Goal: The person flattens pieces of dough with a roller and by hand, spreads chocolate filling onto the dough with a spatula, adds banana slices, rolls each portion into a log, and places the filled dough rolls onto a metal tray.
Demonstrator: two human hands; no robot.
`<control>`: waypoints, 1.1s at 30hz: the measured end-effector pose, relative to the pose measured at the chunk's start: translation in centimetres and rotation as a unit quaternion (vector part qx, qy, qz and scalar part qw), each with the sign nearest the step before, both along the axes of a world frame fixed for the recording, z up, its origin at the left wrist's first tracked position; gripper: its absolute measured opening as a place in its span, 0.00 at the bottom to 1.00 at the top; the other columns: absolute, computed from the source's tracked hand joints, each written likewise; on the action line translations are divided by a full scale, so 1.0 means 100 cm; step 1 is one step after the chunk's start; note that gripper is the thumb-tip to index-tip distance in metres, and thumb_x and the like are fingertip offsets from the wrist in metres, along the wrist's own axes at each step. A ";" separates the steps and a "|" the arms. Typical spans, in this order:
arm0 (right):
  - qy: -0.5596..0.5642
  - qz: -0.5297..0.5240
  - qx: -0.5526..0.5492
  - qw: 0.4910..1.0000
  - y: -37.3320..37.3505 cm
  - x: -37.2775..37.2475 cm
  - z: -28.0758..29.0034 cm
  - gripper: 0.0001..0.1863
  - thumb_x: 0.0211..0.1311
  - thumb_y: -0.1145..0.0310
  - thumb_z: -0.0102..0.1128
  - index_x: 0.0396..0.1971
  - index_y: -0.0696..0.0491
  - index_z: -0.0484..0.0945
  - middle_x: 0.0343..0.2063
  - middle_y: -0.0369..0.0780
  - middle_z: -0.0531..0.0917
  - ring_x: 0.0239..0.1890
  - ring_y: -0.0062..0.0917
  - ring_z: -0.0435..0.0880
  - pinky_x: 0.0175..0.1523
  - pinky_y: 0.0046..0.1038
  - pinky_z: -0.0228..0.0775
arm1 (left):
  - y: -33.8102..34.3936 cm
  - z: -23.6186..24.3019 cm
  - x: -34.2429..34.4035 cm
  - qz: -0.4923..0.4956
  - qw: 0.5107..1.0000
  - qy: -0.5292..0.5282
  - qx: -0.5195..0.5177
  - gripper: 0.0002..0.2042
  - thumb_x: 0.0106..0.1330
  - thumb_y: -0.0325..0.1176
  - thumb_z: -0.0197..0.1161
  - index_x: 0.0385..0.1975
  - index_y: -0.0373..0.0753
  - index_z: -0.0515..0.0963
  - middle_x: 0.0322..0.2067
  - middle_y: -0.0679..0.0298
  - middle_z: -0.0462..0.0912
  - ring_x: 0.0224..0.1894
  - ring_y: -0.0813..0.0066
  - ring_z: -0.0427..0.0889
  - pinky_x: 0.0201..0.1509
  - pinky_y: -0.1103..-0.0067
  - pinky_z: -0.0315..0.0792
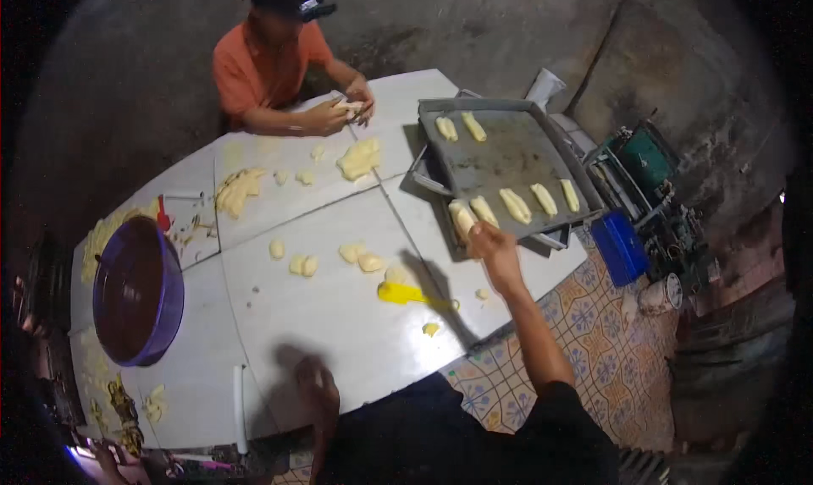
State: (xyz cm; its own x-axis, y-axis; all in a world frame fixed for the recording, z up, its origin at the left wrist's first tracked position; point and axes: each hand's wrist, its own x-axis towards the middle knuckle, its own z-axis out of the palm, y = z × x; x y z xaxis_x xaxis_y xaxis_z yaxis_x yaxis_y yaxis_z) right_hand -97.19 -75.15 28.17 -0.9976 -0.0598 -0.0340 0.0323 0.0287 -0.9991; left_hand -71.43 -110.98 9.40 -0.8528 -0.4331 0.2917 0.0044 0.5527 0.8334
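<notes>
My right hand (494, 246) reaches over the near left corner of a grey metal baking tray (508, 168). Its fingers are closed around the near end of a pale dough roll (462, 217). Other dough rolls (514, 206) lie along the tray's near side, and two more are toward its far left. Low over the near edge of the white table (313, 256) is my left hand (317, 383), dark and blurred, with its fingers unclear. Beyond it, dough pieces (350, 253) are scattered beside a yellow plastic scraper (400, 293).
Across the table a person in an orange shirt (262, 70) handles dough near a flattened dough lump (360, 158). A purple basin (174, 316) with brown contents stands at left, near a white rod (240, 409). Right of the table are a blue container (619, 246) and machinery (648, 168).
</notes>
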 end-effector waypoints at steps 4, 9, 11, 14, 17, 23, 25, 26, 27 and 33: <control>0.236 -0.165 0.107 0.952 0.036 -0.099 0.055 0.22 0.65 0.68 0.65 0.57 0.60 0.79 0.49 0.43 0.86 0.47 0.22 0.83 0.52 0.27 0.74 | 0.035 0.032 0.004 0.044 0.951 -0.066 -0.297 0.18 0.70 0.35 0.56 0.55 0.34 0.76 0.61 0.46 0.70 0.64 0.42 0.67 0.68 0.52 0.59; 0.250 -0.156 0.303 0.906 0.017 -0.196 0.013 0.23 0.62 0.65 0.64 0.53 0.63 0.79 0.48 0.57 0.83 0.49 0.49 0.84 0.54 0.39 0.73 | 0.038 -0.001 0.010 0.102 0.994 -0.034 -0.006 0.19 0.73 0.35 0.51 0.59 0.35 0.74 0.64 0.47 0.68 0.67 0.44 0.64 0.71 0.52 0.54; 0.274 -0.127 0.413 0.859 0.010 -0.193 -0.017 0.22 0.63 0.66 0.62 0.54 0.64 0.79 0.49 0.59 0.82 0.50 0.51 0.82 0.54 0.40 0.73 | 0.045 0.018 0.003 0.116 0.979 -0.099 -0.136 0.18 0.72 0.33 0.51 0.59 0.36 0.74 0.64 0.48 0.69 0.68 0.45 0.64 0.71 0.53 0.54; 0.252 -0.149 0.349 0.890 0.015 -0.159 -0.033 0.22 0.68 0.64 0.56 0.55 0.64 0.77 0.57 0.62 0.75 0.63 0.53 0.72 0.64 0.44 0.68 | 0.052 0.031 -0.006 0.124 0.945 -0.152 -0.261 0.19 0.70 0.29 0.53 0.60 0.37 0.74 0.64 0.48 0.70 0.68 0.49 0.65 0.71 0.54 0.54; 0.230 -0.094 0.191 0.950 -0.018 -0.092 -0.018 0.15 0.67 0.69 0.58 0.48 0.62 0.81 0.46 0.56 0.83 0.52 0.44 0.82 0.56 0.36 0.74 | 0.045 0.034 0.006 0.153 0.938 -0.173 -0.258 0.20 0.68 0.29 0.55 0.60 0.36 0.74 0.63 0.47 0.70 0.67 0.47 0.66 0.71 0.54 0.55; 0.194 0.193 0.256 0.927 -0.008 0.017 -0.057 0.11 0.61 0.76 0.60 0.43 0.60 0.84 0.35 0.47 0.86 0.36 0.36 0.85 0.43 0.28 0.75 | 0.058 0.060 -0.011 0.141 0.931 -0.163 -0.295 0.19 0.65 0.27 0.56 0.57 0.34 0.74 0.63 0.44 0.70 0.68 0.43 0.64 0.69 0.53 0.57; 0.201 0.209 0.225 0.930 -0.025 0.032 -0.062 0.11 0.61 0.77 0.59 0.43 0.61 0.84 0.34 0.46 0.86 0.34 0.31 0.85 0.40 0.27 0.76 | 0.065 0.068 -0.015 0.124 0.947 -0.160 -0.251 0.19 0.66 0.29 0.57 0.57 0.34 0.74 0.62 0.46 0.70 0.67 0.45 0.65 0.68 0.52 0.58; 0.209 0.229 0.218 0.926 -0.034 0.035 -0.066 0.11 0.61 0.77 0.59 0.43 0.61 0.84 0.34 0.46 0.86 0.34 0.31 0.85 0.40 0.27 0.76 | 0.063 0.062 -0.010 0.146 0.943 -0.163 -0.250 0.19 0.66 0.29 0.57 0.57 0.34 0.74 0.62 0.46 0.70 0.67 0.45 0.65 0.68 0.52 0.58; 0.224 0.230 0.207 0.924 -0.045 0.036 -0.073 0.11 0.62 0.77 0.59 0.43 0.61 0.84 0.36 0.47 0.86 0.35 0.32 0.86 0.41 0.27 0.76 | 0.058 0.050 -0.007 0.152 0.943 -0.143 -0.260 0.18 0.66 0.30 0.58 0.56 0.34 0.74 0.61 0.47 0.71 0.66 0.45 0.66 0.67 0.52 0.59; 0.143 0.356 0.202 0.901 -0.124 0.087 -0.045 0.17 0.61 0.76 0.59 0.51 0.60 0.81 0.47 0.50 0.85 0.50 0.42 0.84 0.55 0.34 0.75 | 0.046 0.046 0.012 0.159 0.963 -0.097 -0.194 0.17 0.66 0.30 0.60 0.54 0.34 0.73 0.57 0.49 0.75 0.62 0.50 0.71 0.64 0.56 0.64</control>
State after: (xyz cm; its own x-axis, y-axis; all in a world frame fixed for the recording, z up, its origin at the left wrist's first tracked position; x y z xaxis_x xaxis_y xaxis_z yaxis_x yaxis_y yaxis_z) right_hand -88.46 -87.53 23.68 -0.6823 -0.7289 0.0557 -0.3957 0.3042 -0.8665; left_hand -70.22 -106.38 13.96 -0.7497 -0.5717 0.3332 -0.3516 0.7708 0.5313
